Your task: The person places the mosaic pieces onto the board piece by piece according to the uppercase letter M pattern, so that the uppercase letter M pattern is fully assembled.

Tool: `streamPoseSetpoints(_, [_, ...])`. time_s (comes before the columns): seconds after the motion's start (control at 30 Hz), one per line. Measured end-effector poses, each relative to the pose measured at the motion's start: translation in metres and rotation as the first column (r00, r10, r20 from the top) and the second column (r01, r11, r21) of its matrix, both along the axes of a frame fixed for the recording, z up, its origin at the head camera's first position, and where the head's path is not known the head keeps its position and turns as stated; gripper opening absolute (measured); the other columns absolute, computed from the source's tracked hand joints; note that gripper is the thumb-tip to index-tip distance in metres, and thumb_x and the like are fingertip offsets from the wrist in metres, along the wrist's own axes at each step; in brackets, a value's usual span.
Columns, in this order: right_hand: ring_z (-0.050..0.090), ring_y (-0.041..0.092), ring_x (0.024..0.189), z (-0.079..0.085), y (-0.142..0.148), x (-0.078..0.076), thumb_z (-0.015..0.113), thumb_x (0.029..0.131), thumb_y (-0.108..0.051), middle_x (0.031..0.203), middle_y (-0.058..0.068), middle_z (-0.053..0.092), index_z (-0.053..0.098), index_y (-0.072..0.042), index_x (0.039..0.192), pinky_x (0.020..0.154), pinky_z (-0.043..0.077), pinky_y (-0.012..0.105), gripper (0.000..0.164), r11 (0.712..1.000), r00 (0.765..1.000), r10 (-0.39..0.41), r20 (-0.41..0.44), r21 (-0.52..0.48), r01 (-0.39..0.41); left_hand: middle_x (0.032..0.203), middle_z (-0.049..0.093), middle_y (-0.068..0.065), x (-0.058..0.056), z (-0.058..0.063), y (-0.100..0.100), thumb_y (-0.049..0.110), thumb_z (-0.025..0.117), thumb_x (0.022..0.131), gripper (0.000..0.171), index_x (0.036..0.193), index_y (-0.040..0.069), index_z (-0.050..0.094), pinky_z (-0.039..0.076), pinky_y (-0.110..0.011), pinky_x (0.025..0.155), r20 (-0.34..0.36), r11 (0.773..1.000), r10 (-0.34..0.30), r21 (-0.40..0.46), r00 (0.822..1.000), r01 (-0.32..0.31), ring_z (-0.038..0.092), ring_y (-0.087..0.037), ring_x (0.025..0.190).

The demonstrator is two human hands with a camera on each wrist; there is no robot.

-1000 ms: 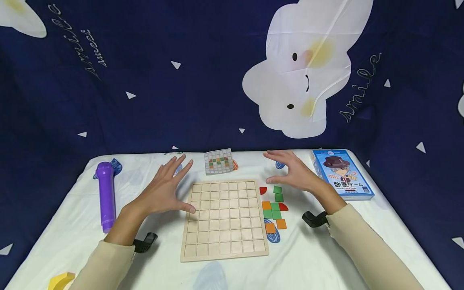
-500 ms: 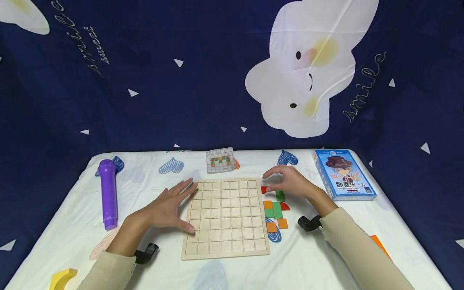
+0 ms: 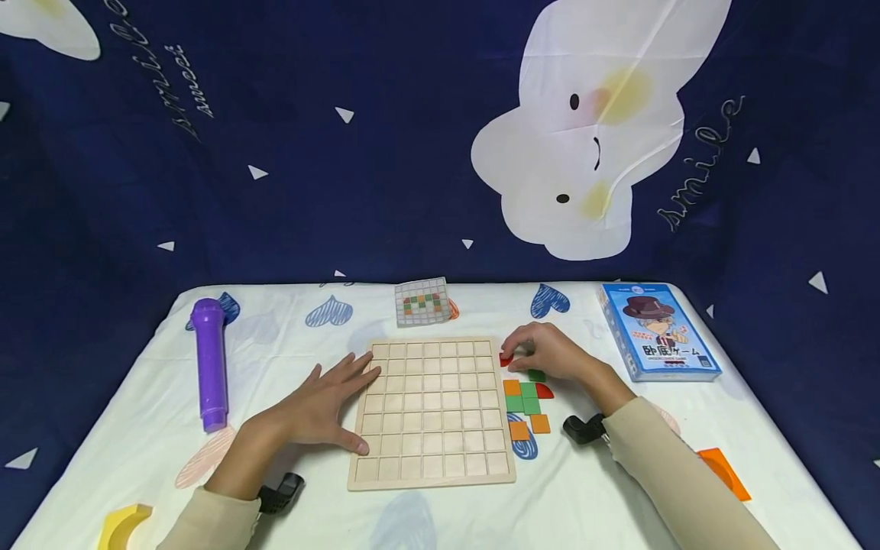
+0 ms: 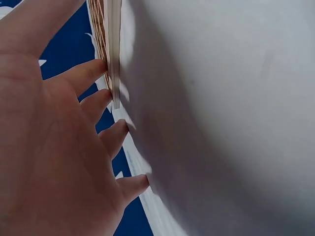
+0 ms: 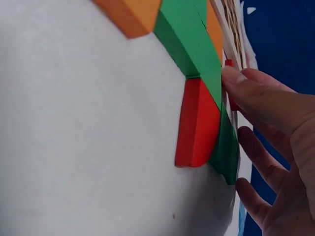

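Left hand (image 3: 319, 409): spread wide, fingers fairly straight, nothing gripped. Thumb tip at the left rim of the grid board (image 3: 433, 412) toward the near end, index tip by the far-left corner; appears to touch the rim.

Right hand (image 3: 550, 351): thumb and index curled in, narrow gap, holding the red quarter-round piece (image 3: 505, 360) between them. Piece is just right of the board's far-right corner; can't tell if it's off the cloth. Right wrist view: thumb covers its middle, red shows above and below.

Board lies flat mid-table, long side running near to far. Rest of the pieces are along its right side: green square (image 3: 536, 376) partly under the right hand; nearer, a touching cluster of orange square (image 3: 512, 387), green squares (image 3: 531, 406) and second red piece (image 3: 545, 391); nearer again, two loose orange squares (image 3: 540, 423).

Pattern card (image 3: 422, 302) beyond the board's far edge. Far right: blue box (image 3: 660, 332), flat. Near right: orange flat item (image 3: 725, 473) beside the sleeve. Left: purple microphone (image 3: 210, 367), head at the far end. Near left: yellow curved piece (image 3: 122, 527). White cloth (image 3: 330, 527) under it all, navy backdrop (image 3: 275, 114) behind.
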State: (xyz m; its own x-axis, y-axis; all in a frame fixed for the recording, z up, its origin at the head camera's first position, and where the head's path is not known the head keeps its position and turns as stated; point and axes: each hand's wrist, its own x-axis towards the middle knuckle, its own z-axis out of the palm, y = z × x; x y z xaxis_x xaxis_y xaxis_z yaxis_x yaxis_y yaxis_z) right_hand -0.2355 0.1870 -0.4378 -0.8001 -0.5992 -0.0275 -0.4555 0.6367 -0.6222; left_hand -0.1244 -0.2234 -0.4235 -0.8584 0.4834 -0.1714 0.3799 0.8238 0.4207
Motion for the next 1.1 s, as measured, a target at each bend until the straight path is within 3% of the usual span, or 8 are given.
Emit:
streamPoseSetpoints(0.37, [0.067,0.014,0.102,0.001,-0.005,0.001,0.082,0.086,-0.016,0.101,-0.007,0.078,0.08,-0.024,0.093,0.094,0.054,0.037,0.01,0.999,1.0,-0.007,-0.025,0.035,0.008,0.172,0.021,-0.011,-0.001,-0.001,-0.002,0.063,0.077,0.078,0.101,0.158,0.016,0.038,0.01,-0.079,0.12,0.011,1.0,0.007,-0.004,1.0,-0.007,0.016,-0.044,0.159])
streamPoseSetpoints(0.47, [0.066,0.015,0.1,0.005,-0.004,0.001,0.082,0.086,-0.016,0.1,-0.006,0.077,0.08,-0.022,0.093,0.094,0.054,0.037,0.009,0.999,0.999,-0.037,-0.021,0.007,0.038,0.173,0.02,-0.01,-0.004,-0.001,-0.002,0.062,0.077,0.079,0.1,0.159,0.018,0.037,0.009,-0.078,0.121,0.013,1.0,0.002,0.002,1.0,-0.002,0.014,-0.043,0.16])
streamPoseSetpoints(0.7, [0.068,0.014,0.093,0.007,-0.003,0.0,0.084,0.082,-0.011,0.096,-0.002,0.076,0.083,-0.017,0.09,0.078,0.057,0.02,0.01,0.989,0.997,-0.057,-0.052,-0.136,0.049,0.172,0.021,-0.01,-0.005,-0.001,0.002,0.059,0.079,0.078,0.099,0.158,0.016,0.038,0.01,-0.078,0.121,0.011,1.0,0.007,-0.019,1.0,-0.007,0.016,-0.042,0.159])
streamPoseSetpoints(1.1, [0.073,0.025,0.107,0.014,-0.014,0.001,0.077,0.089,-0.008,0.114,0.007,0.078,0.082,-0.012,0.104,0.08,0.061,0.02,0.017,0.986,0.994,-0.057,-0.091,-0.16,0.042,0.172,0.02,-0.011,-0.004,-0.003,-0.001,0.06,0.079,0.077,0.1,0.158,0.017,0.038,0.01,-0.078,0.122,0.02,1.0,0.012,0.002,1.0,-0.012,0.015,-0.042,0.16])
